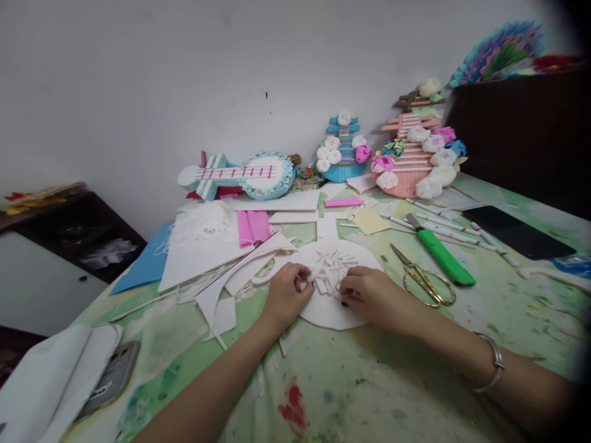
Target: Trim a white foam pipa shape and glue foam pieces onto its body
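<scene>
A white guitar-shaped foam cut-out (323, 311) lies flat on the paint-stained table (351, 381), with several small white foam strips (333, 266) piled on its round body. My left hand (286, 294) rests at the body's left edge, fingers curled in a pinch on a small white foam piece. My right hand (369, 295) presses on the body's right side, fingers closed beside the strip pile; what they grip is hidden. A bracelet sits on my right wrist.
Gold scissors (422, 283) and a green utility knife (441, 252) lie to the right, with pens (443, 232) and a black tablet (517, 232) beyond. White foam offcuts (207, 246), pink paper (252, 226) and blue paper lie left. Finished paper guitars (249, 175) stand against the wall. A phone (111, 378) lies near left.
</scene>
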Demonstrator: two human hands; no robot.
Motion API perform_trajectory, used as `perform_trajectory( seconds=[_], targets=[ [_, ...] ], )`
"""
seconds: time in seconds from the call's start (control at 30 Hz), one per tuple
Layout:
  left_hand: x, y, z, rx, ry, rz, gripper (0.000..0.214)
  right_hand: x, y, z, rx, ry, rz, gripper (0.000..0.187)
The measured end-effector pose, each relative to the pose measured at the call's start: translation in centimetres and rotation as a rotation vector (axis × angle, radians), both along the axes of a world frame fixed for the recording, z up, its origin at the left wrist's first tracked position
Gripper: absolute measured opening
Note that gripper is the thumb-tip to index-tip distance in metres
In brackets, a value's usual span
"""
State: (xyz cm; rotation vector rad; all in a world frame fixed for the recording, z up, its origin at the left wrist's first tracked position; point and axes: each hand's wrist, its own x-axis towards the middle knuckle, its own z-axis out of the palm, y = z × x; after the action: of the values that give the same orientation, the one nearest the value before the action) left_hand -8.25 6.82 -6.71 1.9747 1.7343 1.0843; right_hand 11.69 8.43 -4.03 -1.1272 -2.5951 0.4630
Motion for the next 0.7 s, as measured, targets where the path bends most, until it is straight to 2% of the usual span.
perform_trajectory(
  seconds=[0.1,0.2,0.27,0.43,0.57,0.7],
  targets=[
    [-0.4,0.2,0.3,-0.083,-0.131,0.043,0.019,0.0,0.0,-0.1,-0.009,0.001,-0.002,0.013],
    [-1.1,0.9,1.2,-0.064,-0.179,0.073,0.018,0.0,0.0,-0.2,-0.020,0.002,0.007,0.013],
    [-1.4,1.8,2.0,-0.064,-0.102,0.085,0.017,0.0,0.0,-0.2,-0.015,0.005,0.014,0.012],
    [-0.9,4.8,3.5,-0.181,0.206,0.033,0.019,0.0,-0.3,-0.4,0.003,0.012,0.013,0.014],
    [-0.3,6.1,3.6,-0.229,0.281,-0.019,0.028,0.1,-0.5,-0.5,0.004,-0.004,0.008,0.013],
    [-0.2,6.2,3.4,-0.248,0.336,-0.044,0.025,0.2,-0.6,-0.5,0.024,-0.013,0.008,0.013]
  ],
)
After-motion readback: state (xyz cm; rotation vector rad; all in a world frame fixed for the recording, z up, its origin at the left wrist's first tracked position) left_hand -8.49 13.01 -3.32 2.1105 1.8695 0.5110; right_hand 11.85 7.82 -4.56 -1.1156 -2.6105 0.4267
